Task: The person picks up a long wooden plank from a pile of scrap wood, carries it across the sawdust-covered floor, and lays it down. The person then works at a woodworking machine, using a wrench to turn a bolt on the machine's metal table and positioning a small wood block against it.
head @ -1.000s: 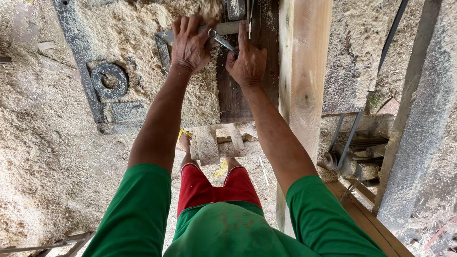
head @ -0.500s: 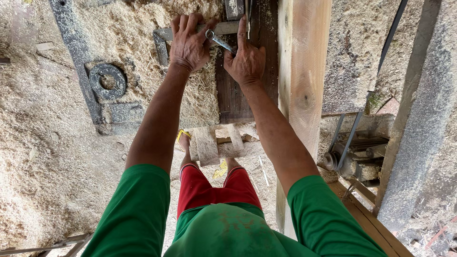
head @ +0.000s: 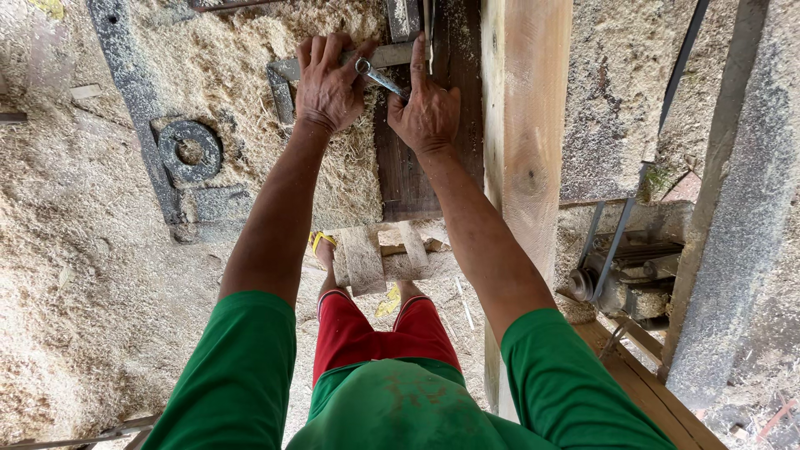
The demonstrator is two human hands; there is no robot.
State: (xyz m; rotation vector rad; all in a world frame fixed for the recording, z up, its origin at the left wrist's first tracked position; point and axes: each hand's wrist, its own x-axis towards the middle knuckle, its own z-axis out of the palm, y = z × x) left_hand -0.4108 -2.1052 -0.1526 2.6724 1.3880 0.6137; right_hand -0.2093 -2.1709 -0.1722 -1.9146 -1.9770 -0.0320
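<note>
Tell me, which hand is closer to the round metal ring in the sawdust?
Left. The left hand is just right of the ring; the right hand is farther right, holding the wrench.

only one view is given, taken from a camera worn on the head and aimed steeply downward and forward along both outstretched arms. the left hand (head: 329, 83) and right hand (head: 427, 112) are seen near the top edge, the sawdust-covered floor (head: 75, 275) far below. no second view is provided for overlap.

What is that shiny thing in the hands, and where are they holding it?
A metal wrench. The right hand grips its lower shaft; the left hand touches its ring end.
</note>
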